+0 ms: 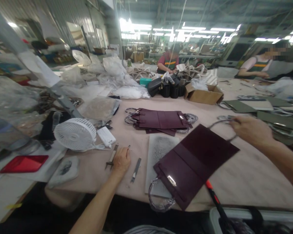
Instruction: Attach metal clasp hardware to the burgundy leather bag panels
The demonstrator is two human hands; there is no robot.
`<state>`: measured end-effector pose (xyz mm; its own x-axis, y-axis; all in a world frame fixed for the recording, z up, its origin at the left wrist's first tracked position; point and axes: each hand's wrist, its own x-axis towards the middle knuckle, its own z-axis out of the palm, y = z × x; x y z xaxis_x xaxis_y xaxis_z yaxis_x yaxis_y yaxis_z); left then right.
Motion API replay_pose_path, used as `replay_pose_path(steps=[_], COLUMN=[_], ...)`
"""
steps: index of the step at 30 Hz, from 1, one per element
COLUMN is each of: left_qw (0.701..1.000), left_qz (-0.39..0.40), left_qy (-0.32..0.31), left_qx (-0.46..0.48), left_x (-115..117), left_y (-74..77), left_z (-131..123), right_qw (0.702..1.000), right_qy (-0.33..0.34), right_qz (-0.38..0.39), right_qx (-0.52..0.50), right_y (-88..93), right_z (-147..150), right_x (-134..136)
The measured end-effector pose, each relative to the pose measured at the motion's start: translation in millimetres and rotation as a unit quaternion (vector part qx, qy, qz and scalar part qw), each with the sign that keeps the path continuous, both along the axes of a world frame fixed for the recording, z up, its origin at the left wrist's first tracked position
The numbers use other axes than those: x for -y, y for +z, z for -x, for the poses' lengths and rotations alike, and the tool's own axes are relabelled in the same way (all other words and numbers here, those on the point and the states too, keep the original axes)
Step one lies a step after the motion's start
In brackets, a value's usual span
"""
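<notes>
My right hand is closed on the plastic-wrapped handle of a maroon leather bag panel. The panel hangs tilted over a pale grey slab and hides part of it. A second wrapped handle dangles from its near end, beside a shiny metal fitting. My left hand rests on the table with its fingers curled; a small dark tip shows above them, but what it belongs to is hidden. Touching or close beside that hand lies a fork-ended metal tool. A slim knife-like tool lies to its right.
More maroon panels lie stacked at mid-table. A white fan and a white power bank stand at left. Black bags and a cardboard box are behind, green panels at right. Two people work further back.
</notes>
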<state>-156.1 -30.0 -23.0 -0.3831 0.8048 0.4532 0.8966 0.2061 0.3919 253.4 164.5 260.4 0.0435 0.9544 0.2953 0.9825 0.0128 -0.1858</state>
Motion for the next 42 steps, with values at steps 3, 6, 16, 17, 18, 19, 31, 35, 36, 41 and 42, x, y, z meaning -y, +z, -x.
replay_pose_path(steps=[3, 6, 16, 17, 18, 19, 31, 35, 36, 41, 42], left_qw=[1.0, 1.0, 0.994, 0.991, 0.987, 0.983, 0.974, 0.976, 0.977, 0.98, 0.98], left_qz=[-0.002, -0.012, -0.054, -0.061, -0.063, -0.059, 0.037, 0.021, 0.022, 0.033, 0.036], left_qy=[-0.006, -0.014, -0.099, -0.122, -0.146, -0.17, -0.209, -0.198, -0.196, -0.19, -0.191], left_qx=[-0.005, -0.013, -0.012, -0.003, 0.011, 0.032, 0.083, 0.084, 0.083, 0.053, 0.045], left_x=[0.9, 2.0, 8.0, 8.7, 9.5, 10.5, 57.3, 81.0, 87.2, 114.4, 118.1], left_y=[1.3, 1.3, 14.2, 19.0, 24.3, 29.5, 12.8, 9.1, 9.1, 8.5, 8.4], left_z=[-0.4, -0.9, -7.7, -14.5, -23.6, -34.9, -141.9, -153.1, -156.9, -170.1, -170.7], right_qw=[0.998, 0.994, 0.976, 0.979, 0.982, 0.982, 0.971, 0.965, 0.964, 0.958, 0.959], right_qy=[0.062, 0.087, 0.14, 0.117, 0.097, 0.082, 0.083, 0.104, 0.108, 0.131, 0.134], right_qz=[0.03, 0.057, 0.164, 0.164, 0.161, 0.158, 0.075, 0.062, 0.06, 0.048, 0.044], right_qx=[0.016, 0.028, 0.003, -0.015, -0.036, -0.058, -0.212, -0.231, -0.237, -0.249, -0.244], right_y=[-8.5, -36.3, -171.9, -181.4, -190.7, -199.7, -257.1, -264.1, -265.1, -268.8, -270.1], right_z=[70.8, 132.8, 93.6, 81.3, 71.4, 64.5, 69.2, 56.7, 53.5, 41.2, 40.2], right_x=[-46.2, -66.8, 57.6, 74.6, 90.6, 105.1, 166.2, 184.4, 189.5, 213.2, 216.9])
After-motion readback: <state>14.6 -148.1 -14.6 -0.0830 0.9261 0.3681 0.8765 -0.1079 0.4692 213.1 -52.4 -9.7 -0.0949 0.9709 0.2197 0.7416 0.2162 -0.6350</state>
